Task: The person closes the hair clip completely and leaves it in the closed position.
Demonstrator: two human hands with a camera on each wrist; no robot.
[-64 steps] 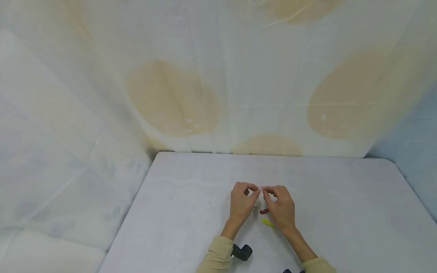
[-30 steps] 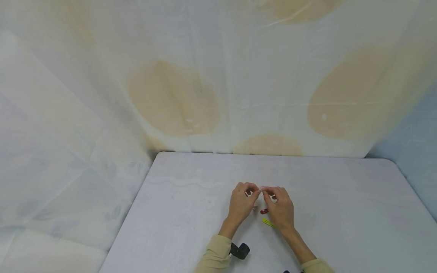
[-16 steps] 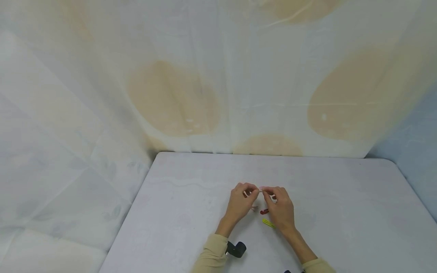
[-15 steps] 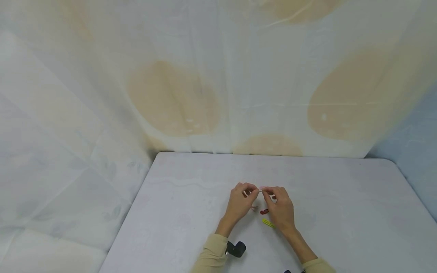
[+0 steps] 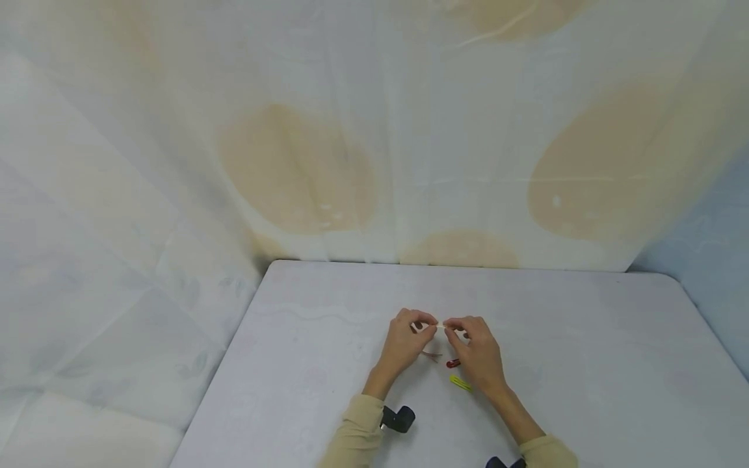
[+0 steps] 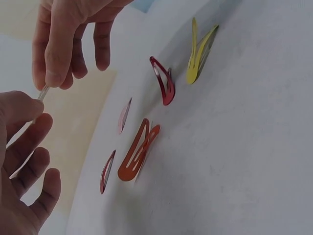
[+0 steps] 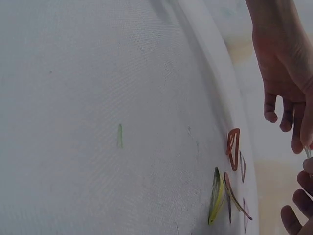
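A pale hair clip is pinched above the desk between left hand and right hand, while red, yellow and orange clips lie untouched near the front edge.

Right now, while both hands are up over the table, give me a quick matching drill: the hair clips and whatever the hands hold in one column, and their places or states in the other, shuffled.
Things:
1. yellow clip
2. dark red clip
3. orange clip
4. pale thin clip

States:
A. lies flat on the table, nearest the left hand
B. held off the table, pinched between both hands
C. lies at the far end of the row from the left hand
D. lies between the yellow and orange ones

Pairs: 1-C, 2-D, 3-A, 4-B
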